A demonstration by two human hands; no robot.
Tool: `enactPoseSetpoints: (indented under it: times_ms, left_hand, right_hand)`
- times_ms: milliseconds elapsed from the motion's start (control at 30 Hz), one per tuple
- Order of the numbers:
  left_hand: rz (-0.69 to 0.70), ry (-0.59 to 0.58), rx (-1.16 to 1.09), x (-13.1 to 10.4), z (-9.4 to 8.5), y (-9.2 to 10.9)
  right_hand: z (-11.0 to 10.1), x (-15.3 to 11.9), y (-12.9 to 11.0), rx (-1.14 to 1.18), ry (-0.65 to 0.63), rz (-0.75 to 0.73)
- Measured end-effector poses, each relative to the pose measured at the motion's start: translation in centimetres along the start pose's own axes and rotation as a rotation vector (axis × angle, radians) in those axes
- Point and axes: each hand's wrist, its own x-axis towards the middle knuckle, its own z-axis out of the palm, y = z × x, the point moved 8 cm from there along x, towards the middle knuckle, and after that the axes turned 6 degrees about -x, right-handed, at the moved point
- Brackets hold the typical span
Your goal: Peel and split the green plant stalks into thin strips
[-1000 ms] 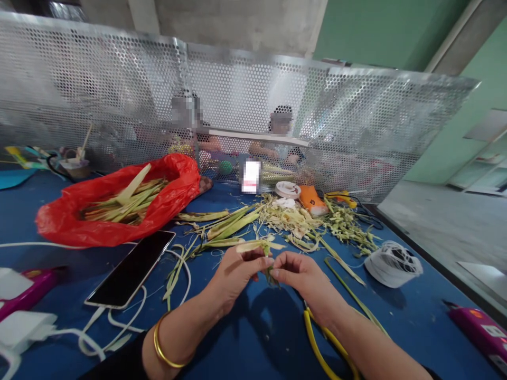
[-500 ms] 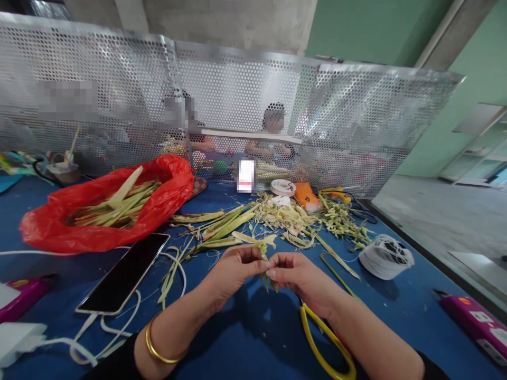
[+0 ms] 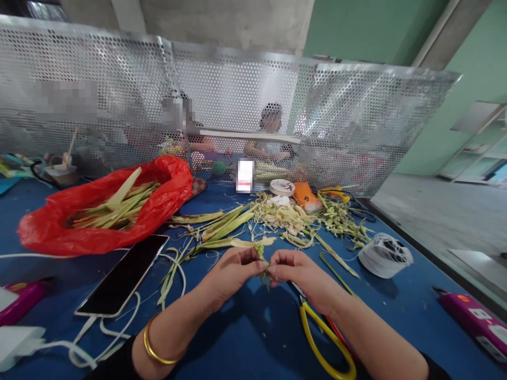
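Above the middle of the blue table, my left hand pinches a small green plant piece, its pale top sticking up past the thumb. My right hand is closed at the lower right side of that piece, fingertips against it and close to my left thumb. Thin green ends hang below the fingers. Yellow-handled scissors lie partly under my right wrist. Behind the hands, long pale green husk strips and a heap of shredded husk are spread on the table.
A red plastic bag of husks and a phone with white cables are at left. White string and a purple device are at right. A perforated metal screen stands behind, people beyond it.
My two hands stay together around the plant piece, whose top has tilted slightly left. My right fingers have shifted a little, and more of the scissors shows beside them.
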Motion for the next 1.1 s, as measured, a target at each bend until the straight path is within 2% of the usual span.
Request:
enactPoseSetpoints:
  times_ms: [133,200,300,433,667,833,933,1100]
  left_hand:
    - [-0.029,-0.056,-0.058,-0.1,0.5,-0.1]
    - [-0.076,-0.111,-0.078,-0.3,0.8,-0.4]
    - [-0.072,-0.073,-0.064,-0.2,0.3,-0.4]
    - [-0.003,-0.017,-0.005,0.0,-0.1,0.1]
    - [-0.036,0.019,-0.017,0.6,-0.4,-1.1]
    - [-0.018,0.049,-0.012,0.5,-0.4,-1.1]
    - [-0.021,0.04,0.025,0.3,-0.3,-0.7]
    - [-0.117,-0.037,0.013,0.2,-0.2,-1.1]
  right_hand:
    - [-0.2,0.2,-0.6,-0.147,-0.025,-0.092]
    - [-0.7,0.2,-1.1,-0.302,0.013,-0.149]
    - [-1.1,-0.1,-2.2,-0.507,0.088,-0.238]
    - [-0.2,-0.1,-1.9,-0.427,0.023,-0.181]
    - [-0.8,0.1,-1.5,-0.457,0.084,-0.144]
    - [0.2,0.4,0.2,-0.449,0.022,-0.084]
    - [0.0,0.5,0.6,-0.423,0.004,-0.075]
    - [-0.6,0.2,-0.2,-0.5,-0.046,-0.094]
